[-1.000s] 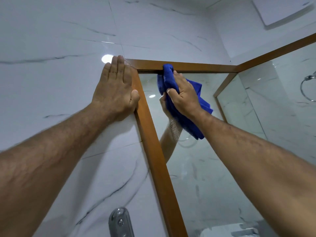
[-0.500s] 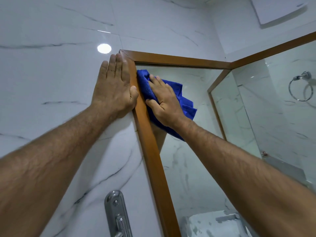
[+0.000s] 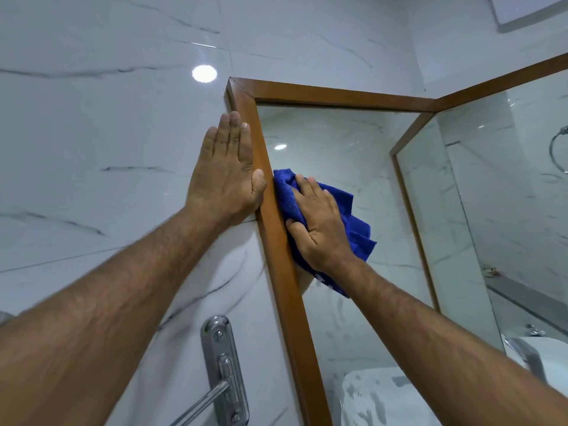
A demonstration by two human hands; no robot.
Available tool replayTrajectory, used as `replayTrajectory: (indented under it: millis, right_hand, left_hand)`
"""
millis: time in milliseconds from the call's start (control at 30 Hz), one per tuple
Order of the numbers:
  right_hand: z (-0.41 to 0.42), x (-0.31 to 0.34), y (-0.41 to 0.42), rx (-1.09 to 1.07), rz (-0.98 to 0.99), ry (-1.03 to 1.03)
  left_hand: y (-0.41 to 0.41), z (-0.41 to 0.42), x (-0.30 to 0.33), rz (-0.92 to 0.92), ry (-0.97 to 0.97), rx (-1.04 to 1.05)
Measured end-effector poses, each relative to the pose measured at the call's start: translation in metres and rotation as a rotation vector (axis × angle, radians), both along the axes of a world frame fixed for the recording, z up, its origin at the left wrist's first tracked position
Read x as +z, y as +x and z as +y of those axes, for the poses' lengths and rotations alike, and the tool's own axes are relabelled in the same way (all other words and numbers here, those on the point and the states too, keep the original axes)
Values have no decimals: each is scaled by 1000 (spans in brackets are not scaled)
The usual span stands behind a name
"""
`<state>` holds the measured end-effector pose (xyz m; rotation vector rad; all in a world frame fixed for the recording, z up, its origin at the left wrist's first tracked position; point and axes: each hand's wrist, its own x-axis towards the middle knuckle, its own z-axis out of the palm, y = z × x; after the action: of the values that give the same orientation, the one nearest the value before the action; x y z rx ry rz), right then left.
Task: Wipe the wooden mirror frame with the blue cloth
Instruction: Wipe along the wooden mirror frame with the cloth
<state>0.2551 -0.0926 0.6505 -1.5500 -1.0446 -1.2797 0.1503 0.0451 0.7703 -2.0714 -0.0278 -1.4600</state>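
Note:
The wooden mirror frame (image 3: 285, 290) runs down the middle of the view, its top rail leading right from the upper left corner. My right hand (image 3: 319, 229) presses the bunched blue cloth (image 3: 353, 219) against the inner edge of the frame's left upright, partly over the mirror glass. My left hand (image 3: 227, 173) lies flat with fingers together on the white marble wall, its thumb touching the outer edge of the same upright. Part of the cloth is hidden under my right palm.
A chrome wall bracket with a bar (image 3: 224, 370) is fixed below my left arm. A white basin with a chrome tap (image 3: 528, 358) sits at the lower right. A second framed glass panel (image 3: 504, 78) angles off on the right, with a towel ring (image 3: 559, 152).
My right hand slid the blue cloth from the frame's top rail to the left upright and then down it. My left hand stayed against the wall beside the frame.

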Motion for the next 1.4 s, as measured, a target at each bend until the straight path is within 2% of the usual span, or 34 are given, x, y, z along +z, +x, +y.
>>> replayTrajectory:
  millis: [133,267,400,600,667,767,900,1000,1133,1400]
  right_hand:
    - [0,36,2,-29,11,43]
    - [6,31,7,-46,15,57]
    - [13,-1,1,-61,34,90]
    - [12,-96,-14,-4,101,75]
    - [11,-103,-13,-10,102,72]
    - [10,-81,-12,-37,89,50]
    - [7,-20,-5,-55,86,83]
    - [8,-6,-1,-67,79,86]
    - [13,-30,-2,-64,81,106]
    - [13,-118,-16,-33,125,75]
  left_hand:
    - [-1,-2,1,-12,-3,0]
    - [-3,-2,-9,7,-4,5]
    - [-4,0,-26,41,-1,4]
    - [-9,-1,-28,104,-11,6]
    - [-7,-1,-32,97,-1,-3]
    - [-5,2,-38,65,18,-5]
    - [-1,2,-35,38,26,-28]
    - [-1,2,-36,44,27,-27]
    - [-3,1,-45,62,1,-26]
    - [-5,0,-85,91,-36,-32]
